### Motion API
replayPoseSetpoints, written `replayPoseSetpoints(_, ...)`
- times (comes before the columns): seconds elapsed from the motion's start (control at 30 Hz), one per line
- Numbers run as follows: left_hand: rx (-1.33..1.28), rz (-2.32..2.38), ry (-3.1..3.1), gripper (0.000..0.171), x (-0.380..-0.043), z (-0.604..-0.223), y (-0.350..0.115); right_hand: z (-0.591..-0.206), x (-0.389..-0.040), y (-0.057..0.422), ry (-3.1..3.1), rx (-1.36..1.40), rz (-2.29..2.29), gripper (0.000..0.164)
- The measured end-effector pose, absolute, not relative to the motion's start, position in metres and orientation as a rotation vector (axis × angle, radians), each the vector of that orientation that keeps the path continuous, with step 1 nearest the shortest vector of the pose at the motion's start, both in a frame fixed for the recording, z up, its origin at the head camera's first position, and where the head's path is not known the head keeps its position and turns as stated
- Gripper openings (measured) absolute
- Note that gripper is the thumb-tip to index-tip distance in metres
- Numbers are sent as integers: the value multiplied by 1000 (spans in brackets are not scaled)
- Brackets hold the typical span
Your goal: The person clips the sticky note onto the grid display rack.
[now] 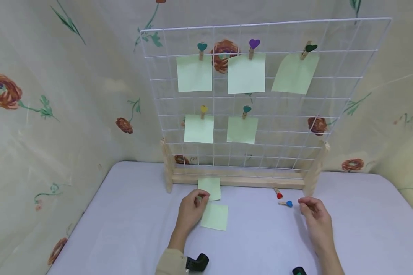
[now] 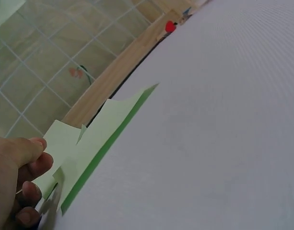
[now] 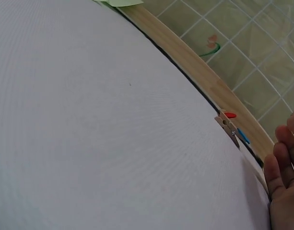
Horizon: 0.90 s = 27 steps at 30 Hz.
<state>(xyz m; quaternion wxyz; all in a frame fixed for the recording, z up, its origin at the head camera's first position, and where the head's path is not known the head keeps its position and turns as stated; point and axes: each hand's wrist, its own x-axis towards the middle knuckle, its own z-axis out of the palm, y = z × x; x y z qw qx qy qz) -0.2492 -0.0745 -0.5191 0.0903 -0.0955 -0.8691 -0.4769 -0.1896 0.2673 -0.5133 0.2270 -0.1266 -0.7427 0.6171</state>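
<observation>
My left hand (image 1: 192, 210) pinches the edge of a pale green sticky note (image 1: 210, 187) in front of the rack's wooden base. A second green sticky note (image 1: 215, 217) lies just nearer to me; in the left wrist view, a curled note (image 2: 106, 139) extends beyond the left fingertips. On the right, my right hand (image 1: 317, 221) is just over the table with loosely bent fingers and nothing visible in them. Left of it lie a small clothespin with a blue heart (image 1: 285, 204) and one with a red heart (image 1: 278, 193).
Behind the hands stands a white wire grid (image 1: 285, 133) on a wooden base (image 1: 237, 180). Several notes hang on it from heart clothespins, three above (image 1: 194, 76) and two below (image 1: 242, 131). Floral cloth (image 1: 89, 126) surrounds the white table (image 1: 130, 229).
</observation>
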Motion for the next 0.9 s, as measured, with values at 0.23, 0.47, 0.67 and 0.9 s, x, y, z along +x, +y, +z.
replayPoseSetpoints(0.23, -329, -1320, -2722, 11, -245, -509, -80, -519, -186, 260, -2073, -475, 1646, 20)
replayPoseSetpoints(0.47, -595, -1351, -2786, 29, -243, -506, -89, -519, -183, 263, -2177, -378, 1372, 16)
replayPoseSetpoints(0.67, -722, -1342, -2833, 40, -241, -509, -88, -517, -181, 264, -2381, -260, 1151, 19)
replayPoseSetpoints(0.9, -738, -1305, -2802, 32, -242, -515, -81, -516, -185, 264, -2499, -142, 1005, 27)
